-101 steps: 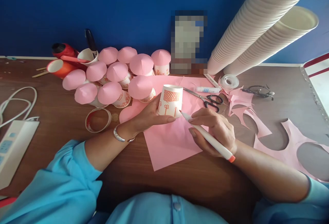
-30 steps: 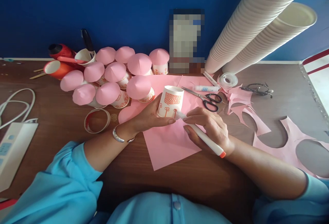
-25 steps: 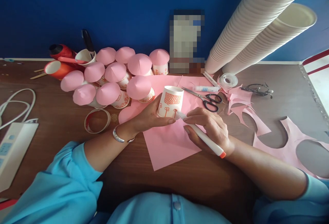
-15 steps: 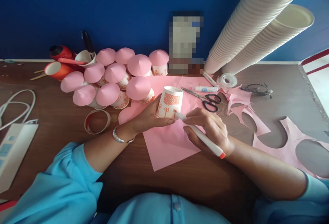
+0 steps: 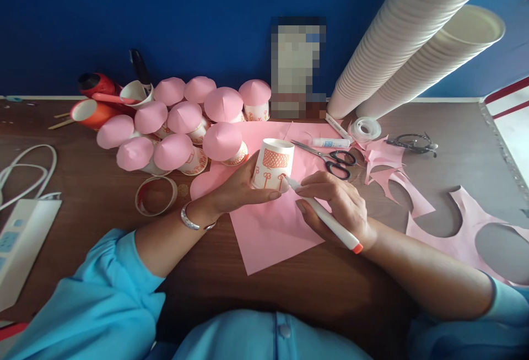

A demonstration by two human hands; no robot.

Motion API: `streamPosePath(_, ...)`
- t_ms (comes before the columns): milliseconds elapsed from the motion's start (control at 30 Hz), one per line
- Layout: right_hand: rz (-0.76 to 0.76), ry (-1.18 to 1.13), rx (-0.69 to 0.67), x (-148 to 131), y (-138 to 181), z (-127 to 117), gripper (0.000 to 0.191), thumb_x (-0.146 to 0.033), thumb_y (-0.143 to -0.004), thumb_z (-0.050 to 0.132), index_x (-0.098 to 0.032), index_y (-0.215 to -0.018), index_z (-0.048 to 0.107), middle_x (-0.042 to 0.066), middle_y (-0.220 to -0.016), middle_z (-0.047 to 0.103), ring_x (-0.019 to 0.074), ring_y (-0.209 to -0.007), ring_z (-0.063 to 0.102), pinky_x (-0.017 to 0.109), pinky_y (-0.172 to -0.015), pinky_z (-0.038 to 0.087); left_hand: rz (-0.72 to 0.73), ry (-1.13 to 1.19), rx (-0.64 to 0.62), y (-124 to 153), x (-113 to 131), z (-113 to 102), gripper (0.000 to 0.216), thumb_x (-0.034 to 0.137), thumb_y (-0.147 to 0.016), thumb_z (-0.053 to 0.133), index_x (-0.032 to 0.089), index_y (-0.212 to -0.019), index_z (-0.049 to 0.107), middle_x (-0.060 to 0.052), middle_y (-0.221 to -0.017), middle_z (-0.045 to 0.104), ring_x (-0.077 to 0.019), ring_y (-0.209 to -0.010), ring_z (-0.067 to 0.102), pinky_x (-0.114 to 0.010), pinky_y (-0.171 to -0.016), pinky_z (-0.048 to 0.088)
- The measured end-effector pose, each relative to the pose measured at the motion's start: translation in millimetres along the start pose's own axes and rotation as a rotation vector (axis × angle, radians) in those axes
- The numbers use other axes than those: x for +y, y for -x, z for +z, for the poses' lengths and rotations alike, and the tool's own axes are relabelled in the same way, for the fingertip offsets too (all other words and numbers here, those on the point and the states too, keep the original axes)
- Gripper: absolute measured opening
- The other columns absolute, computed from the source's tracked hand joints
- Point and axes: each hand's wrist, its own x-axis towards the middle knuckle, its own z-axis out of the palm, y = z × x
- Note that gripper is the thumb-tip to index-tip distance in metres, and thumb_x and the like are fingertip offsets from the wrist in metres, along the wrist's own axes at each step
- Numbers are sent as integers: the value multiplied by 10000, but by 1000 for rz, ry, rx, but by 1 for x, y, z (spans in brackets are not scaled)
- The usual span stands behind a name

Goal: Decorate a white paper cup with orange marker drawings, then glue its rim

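A white paper cup (image 5: 276, 162) with an orange hatched band and small flower drawings is held over the pink paper (image 5: 268, 238). My left hand (image 5: 243, 186) is wrapped round it from the left, thumb along its lower edge. In my right hand (image 5: 336, 203) is a white marker (image 5: 330, 221) with an orange end, gripped like a pen. Its tip is at the drawn flower on the cup's lower right. Behind the cup lie scissors (image 5: 326, 157) with black handles and a glue stick (image 5: 330, 143).
Several decorated cups with pink paper cones (image 5: 223, 140) stand at the back left. Tall stacks of white cups (image 5: 384, 46) lean at the back right. Around are a tape roll (image 5: 156, 196), clear tape (image 5: 366, 128), eyeglasses (image 5: 413, 144), paper scraps (image 5: 458, 227) and a power strip (image 5: 28, 244).
The marker tip has shifted slightly up and to the right on the cup. The rightmost flower drawing has gained orange lines. My left hand and the cup have stayed nearly still.
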Motion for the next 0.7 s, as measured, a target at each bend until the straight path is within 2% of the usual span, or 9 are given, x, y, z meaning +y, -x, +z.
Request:
streamPosePath(167, -8, 10, 0, 0, 1, 0, 166, -94, -921, 636, -171, -1064, 597, 56, -817, 670, 180, -719, 695, 286, -591, 586, -10, 10, 15, 0, 4, 2, 437, 328, -829, 839, 218, -1208, 650, -79, -1104, 760, -256, -1042, 700, -356, -868, 544)
streamPosePath(700, 12, 5, -3, -2, 1, 0, 193, -87, -920, 633, -196, -1077, 608, 29, -796, 688, 176, -707, 706, 287, -593, 587, -68, -13, 65, 0, 6, 4, 605, 364, -799, 860, 220, -1310, 568, -66, -1093, 690, -234, -997, 657, -372, -873, 520)
